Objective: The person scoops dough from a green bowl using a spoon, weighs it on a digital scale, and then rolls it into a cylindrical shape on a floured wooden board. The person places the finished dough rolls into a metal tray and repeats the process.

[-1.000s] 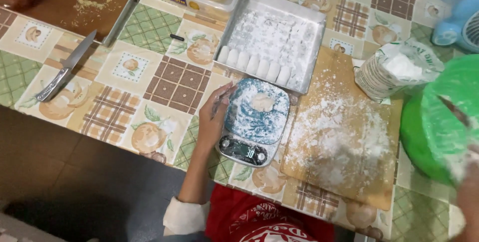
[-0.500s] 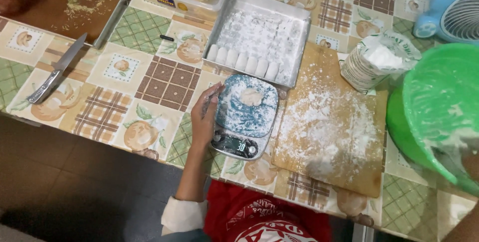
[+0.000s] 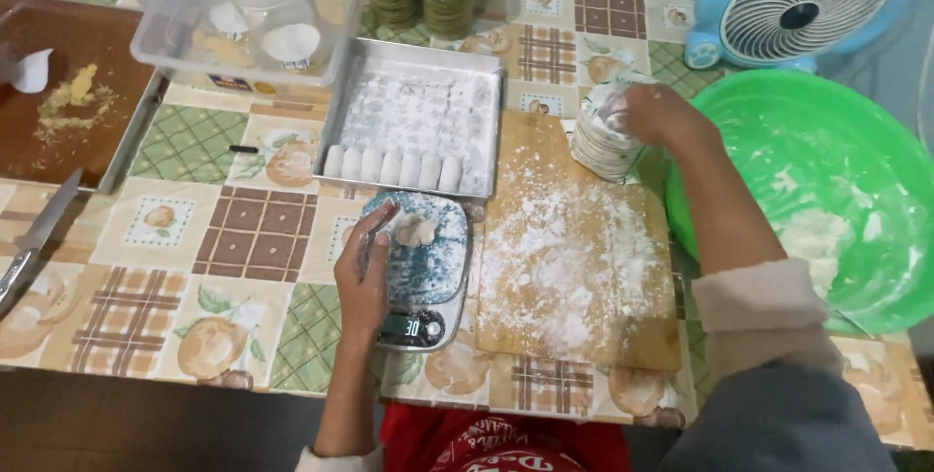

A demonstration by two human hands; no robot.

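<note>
- My left hand (image 3: pixel 365 272) lies along the left edge of the kitchen scale (image 3: pixel 418 272), fingers loosely open, fingertips touching the dough lump (image 3: pixel 415 230) on its platform.
- The lump looks soft, light and sticky; I judge pinching its floured sides gently is best.
- Right of the scale, the floured board (image 3: pixel 574 268) gives open room.
- Beyond the board, my right hand (image 3: pixel 662 114) closes on the flour bag (image 3: pixel 603 136).

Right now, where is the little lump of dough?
In the head view, the dough lump sits on the kitchen scale near the table's front edge, at the left hand's fingertips, between the metal tray and the floured wooden board.
</note>
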